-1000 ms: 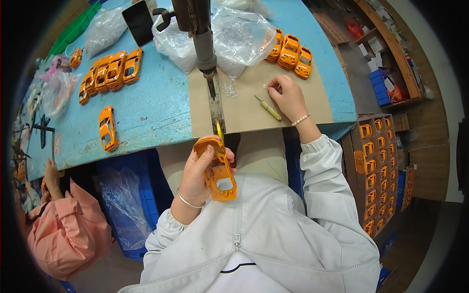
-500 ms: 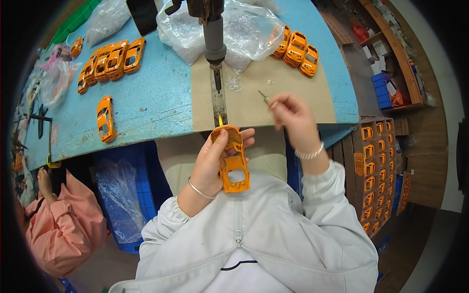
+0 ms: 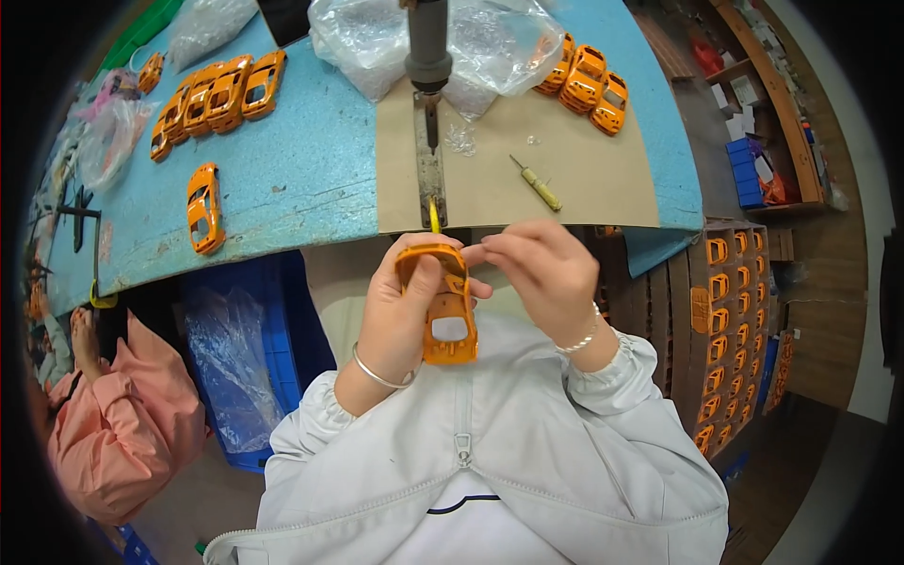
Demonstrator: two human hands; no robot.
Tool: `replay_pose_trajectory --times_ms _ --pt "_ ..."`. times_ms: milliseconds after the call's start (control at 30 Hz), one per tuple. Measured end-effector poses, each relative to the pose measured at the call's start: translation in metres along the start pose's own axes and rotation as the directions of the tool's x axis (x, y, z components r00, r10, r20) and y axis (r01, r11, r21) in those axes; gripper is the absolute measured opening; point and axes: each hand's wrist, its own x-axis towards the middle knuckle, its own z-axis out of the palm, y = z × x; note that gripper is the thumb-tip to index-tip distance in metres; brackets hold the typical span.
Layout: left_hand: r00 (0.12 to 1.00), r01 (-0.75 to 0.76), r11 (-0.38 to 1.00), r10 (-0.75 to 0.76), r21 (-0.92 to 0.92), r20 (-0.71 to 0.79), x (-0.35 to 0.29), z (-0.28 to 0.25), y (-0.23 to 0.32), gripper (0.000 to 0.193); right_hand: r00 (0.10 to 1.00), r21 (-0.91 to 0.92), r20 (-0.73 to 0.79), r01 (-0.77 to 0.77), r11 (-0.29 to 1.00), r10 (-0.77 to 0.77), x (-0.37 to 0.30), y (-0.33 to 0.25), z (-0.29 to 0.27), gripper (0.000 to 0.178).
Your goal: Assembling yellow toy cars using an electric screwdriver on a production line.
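Observation:
My left hand [image 3: 396, 308] grips an orange toy car body shell [image 3: 450, 331] in front of my chest, its hollow inside facing up and my thumb pressed into it. Close beside the shell's far right edge is my right hand [image 3: 551, 278], thumb and fingertips pinched together; whatever sits between them is too small or hidden to make out. A small screwdriver [image 3: 540, 189] with a yellow-green handle lies on the tan sheet [image 3: 603, 179], beyond my right hand. Beyond the shell, a press-like tool [image 3: 429, 56] points down over a metal strip [image 3: 430, 179].
Bags of clear small parts [image 3: 499, 47] lie at the back, with loose clear pieces [image 3: 461, 139] before them. Orange car shells stand in groups left [image 3: 226, 96] and right [image 3: 586, 77]; one shell [image 3: 203, 209] stands alone. A partitioned box [image 3: 730, 330] holds more. A person in a pink sleeve [image 3: 132, 414] sits left.
My right hand has put the screwdriver down on the sheet and come in beside the shell, fingers pinched. My left hand still holds the shell. The view has shifted slightly.

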Motion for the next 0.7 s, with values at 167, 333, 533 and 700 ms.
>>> replay_pose_trajectory --times_ms 167,333,533,700 --pt "0.805 -0.592 0.673 0.466 0.443 0.368 -0.001 -0.010 0.002 0.033 0.653 0.787 0.481 -0.616 0.040 0.584 0.010 -0.035 -0.017 0.013" --pt "0.477 -0.855 0.115 0.553 0.505 0.683 0.004 -0.013 0.007 0.045 0.684 0.759 0.621 -0.647 -0.075 0.382 0.005 -0.045 -0.017 0.007" --pt "0.467 -0.853 0.089 0.571 0.514 0.675 0.001 -0.013 0.006 0.045 0.750 0.767 0.550 -0.628 0.133 0.367 0.004 -0.049 -0.014 0.007" --pt "0.475 -0.840 0.050 0.551 0.541 0.686 -0.001 -0.014 0.010 0.040 0.739 0.753 0.565 -0.643 0.136 0.365 0.005 -0.048 -0.015 0.008"
